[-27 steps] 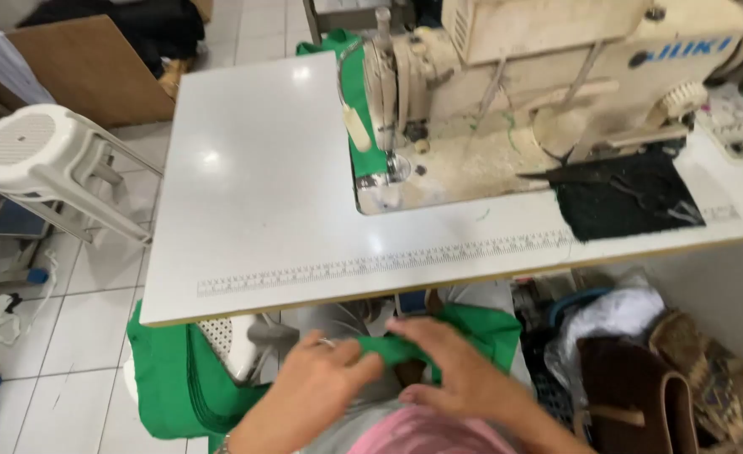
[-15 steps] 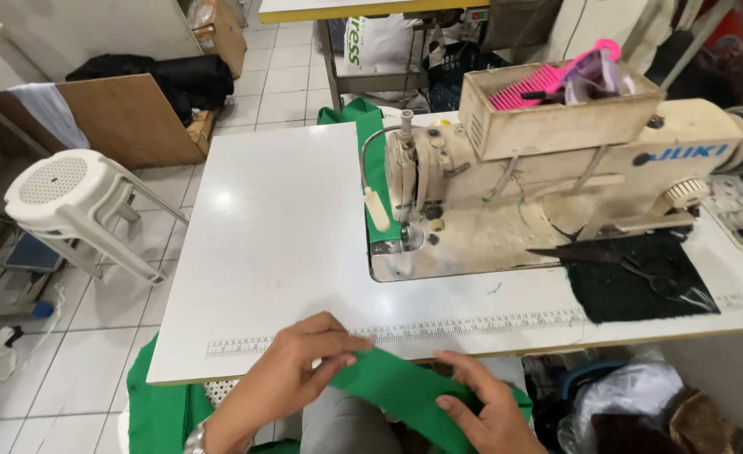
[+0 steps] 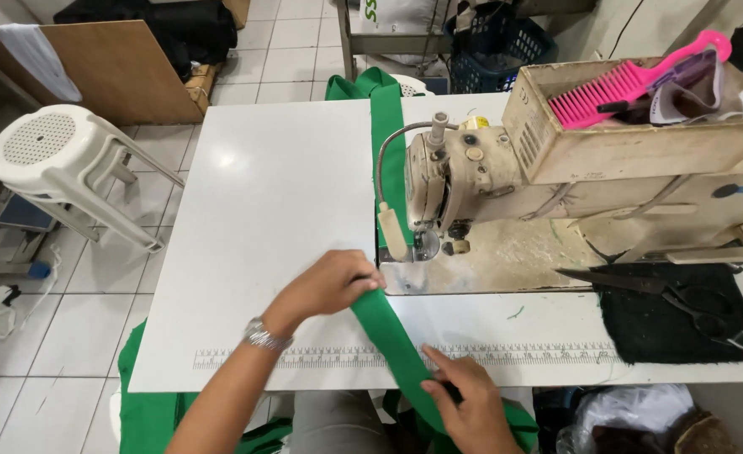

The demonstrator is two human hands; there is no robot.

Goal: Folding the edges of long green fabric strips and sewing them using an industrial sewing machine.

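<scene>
In the head view, a long folded strip of green fabric (image 3: 392, 340) lies across the white tabletop (image 3: 279, 202), running from the near edge toward the needle area of the worn cream-coloured sewing machine (image 3: 556, 181). The left hand (image 3: 329, 286) is closed over the far part of the strip and pinches it just beside the metal plate of the machine. The right hand (image 3: 472, 408) presses the near part of the strip at the tabletop edge, with the fingers curled on the fabric. More green fabric hangs below the near edge and also behind the machine, at the far side. On top of the machine stands an open box with a pink plastic comb (image 3: 632, 80). To the right, black scissors (image 3: 682, 294) lie on a black cloth (image 3: 640, 324). On the floor to the left stands a white plastic stool (image 3: 60, 164).
</scene>
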